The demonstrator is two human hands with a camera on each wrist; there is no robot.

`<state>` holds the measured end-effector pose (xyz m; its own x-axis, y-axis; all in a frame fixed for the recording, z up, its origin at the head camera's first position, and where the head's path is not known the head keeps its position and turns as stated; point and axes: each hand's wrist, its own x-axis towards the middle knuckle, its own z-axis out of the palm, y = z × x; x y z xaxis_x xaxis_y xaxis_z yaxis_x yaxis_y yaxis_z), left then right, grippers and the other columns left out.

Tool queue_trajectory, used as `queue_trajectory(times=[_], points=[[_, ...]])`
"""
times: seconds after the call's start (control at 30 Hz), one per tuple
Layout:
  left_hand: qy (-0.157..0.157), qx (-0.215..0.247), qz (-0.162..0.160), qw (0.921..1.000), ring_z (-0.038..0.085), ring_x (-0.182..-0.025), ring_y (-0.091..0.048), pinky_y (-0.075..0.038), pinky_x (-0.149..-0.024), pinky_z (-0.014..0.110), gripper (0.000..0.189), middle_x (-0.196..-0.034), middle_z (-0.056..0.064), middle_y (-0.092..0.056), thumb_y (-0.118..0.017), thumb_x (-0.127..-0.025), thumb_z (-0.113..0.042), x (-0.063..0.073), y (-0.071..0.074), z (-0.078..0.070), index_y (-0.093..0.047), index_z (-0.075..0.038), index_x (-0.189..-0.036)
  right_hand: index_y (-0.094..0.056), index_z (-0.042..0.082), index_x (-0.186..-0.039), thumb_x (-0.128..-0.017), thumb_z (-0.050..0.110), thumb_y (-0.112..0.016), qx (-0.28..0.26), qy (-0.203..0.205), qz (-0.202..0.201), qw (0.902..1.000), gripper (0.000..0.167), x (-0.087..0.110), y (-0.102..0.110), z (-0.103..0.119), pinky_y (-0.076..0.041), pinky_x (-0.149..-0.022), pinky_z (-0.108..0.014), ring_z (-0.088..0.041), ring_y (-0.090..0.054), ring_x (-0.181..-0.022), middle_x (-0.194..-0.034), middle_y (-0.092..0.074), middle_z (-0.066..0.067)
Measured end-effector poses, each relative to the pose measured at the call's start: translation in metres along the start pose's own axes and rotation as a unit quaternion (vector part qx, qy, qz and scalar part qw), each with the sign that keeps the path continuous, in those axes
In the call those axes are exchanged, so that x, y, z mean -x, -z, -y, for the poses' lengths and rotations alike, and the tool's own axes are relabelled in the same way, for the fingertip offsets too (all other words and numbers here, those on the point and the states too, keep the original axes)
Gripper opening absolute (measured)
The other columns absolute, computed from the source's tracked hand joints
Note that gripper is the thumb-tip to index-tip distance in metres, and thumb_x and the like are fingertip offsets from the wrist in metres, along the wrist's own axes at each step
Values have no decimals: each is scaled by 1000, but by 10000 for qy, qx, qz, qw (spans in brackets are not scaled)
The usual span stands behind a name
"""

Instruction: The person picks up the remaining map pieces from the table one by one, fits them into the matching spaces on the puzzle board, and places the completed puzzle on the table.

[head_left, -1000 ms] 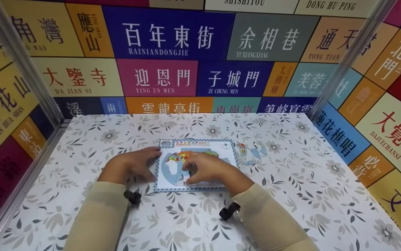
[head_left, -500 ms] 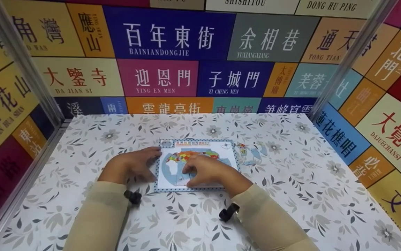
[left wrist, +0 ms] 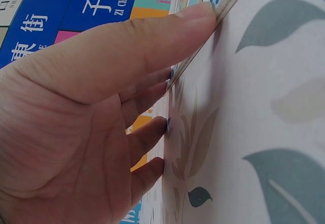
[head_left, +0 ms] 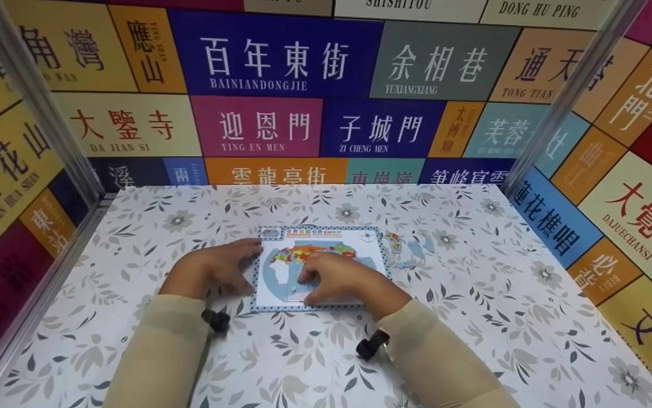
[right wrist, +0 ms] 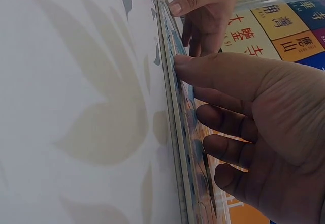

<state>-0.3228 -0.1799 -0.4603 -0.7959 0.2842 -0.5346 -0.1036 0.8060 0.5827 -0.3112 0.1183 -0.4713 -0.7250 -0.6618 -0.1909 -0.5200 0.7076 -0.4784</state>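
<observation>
A world map puzzle board (head_left: 354,235) with a dotted blue border lies flat mid-table. Across its left edge spreads my left hand (head_left: 207,269); in the left wrist view the thumb (left wrist: 198,21) touches the board's edge and the other fingertips rest along it lower down. My right hand (head_left: 337,277) is over the middle of the map, thumb and index finger bent down onto its surface. No piece shows between them, and the palm hides the map's right part. Coloured pieces fill the map's upper part; a white patch (head_left: 280,272) shows at its left.
Several loose puzzle pieces (head_left: 414,249) lie just right of the board. The table (head_left: 190,351) has a leaf-and-flower cover. Panels with large lettering (head_left: 275,56) rise behind it and at both sides. Black wrist straps (head_left: 374,344) sit at both sleeves.
A second ago a dark green bit showed between my right thumb and index finger; it is out of sight now. The right hand has lowered slightly. My left hand has stayed put.
</observation>
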Motion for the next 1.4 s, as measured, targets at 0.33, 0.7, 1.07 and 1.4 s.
queue_trajectory(times=[0.33, 0.7, 1.07, 1.4], points=[[-338, -123, 46, 9993, 30, -171, -2, -11, -137, 62, 109, -182, -14, -10, -96, -76, -18, 1, 0, 2, -37, -34, -167, -79, 30, -112, -83, 38, -91, 5, -34, 25, 10000, 32, 0, 0, 0, -57, -104, -37, -10, -65, -112, -117, -72, 13], [-218, -175, 11, 9996, 30, -171, -2, -8, -136, 64, 109, -181, -17, -11, -96, -76, -21, 2, 0, 1, -38, -37, -166, -78, 29, -115, -85, 39, -89, 137, 38, 62, 9999, 34, 1, 1, 2, -55, -104, -38, -10, -64, -110, -118, -72, 12], [-146, -285, 44, 9995, 29, -171, -2, -7, -137, 64, 108, -181, -18, -12, -96, -76, -25, 0, 1, 1, -38, -41, -166, -79, 31, -112, -86, 42, -88, -158, 94, -76, 9998, 30, 1, -2, 2, -56, -101, -36, -8, -65, -106, -114, -71, 15], [-313, -288, 10, 9991, 31, -171, -5, -11, -136, 64, 107, -182, -14, -13, -96, -77, -24, -2, 0, 2, -39, -37, -166, -78, 33, -108, -89, 39, -86, -294, -136, -84, 9994, 22, 2, -1, 2, -57, -101, -37, -8, -66, -108, -111, -70, 16]])
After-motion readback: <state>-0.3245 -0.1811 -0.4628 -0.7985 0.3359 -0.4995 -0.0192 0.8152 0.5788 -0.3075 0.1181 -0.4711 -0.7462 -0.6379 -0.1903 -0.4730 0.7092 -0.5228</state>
